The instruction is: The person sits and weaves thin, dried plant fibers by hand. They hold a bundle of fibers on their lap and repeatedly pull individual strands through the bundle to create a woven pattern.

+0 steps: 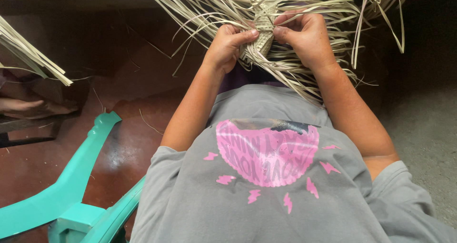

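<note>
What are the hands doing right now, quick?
Left hand: closed, pinching the woven piece.
Right hand: closed, gripping the same woven piece and its loose strips.

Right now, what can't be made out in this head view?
- Woven piece: both hands, left hand and right hand, cover its sides.
- Loose strips: ends cut by the top edge.
- Teal plastic chair: cut by the bottom edge.
- Another person's hand: cut by the left edge.

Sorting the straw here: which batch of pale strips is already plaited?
The woven piece pinched between the left hand and right hand; the strip bundle at far left lies loose and straight.
</note>
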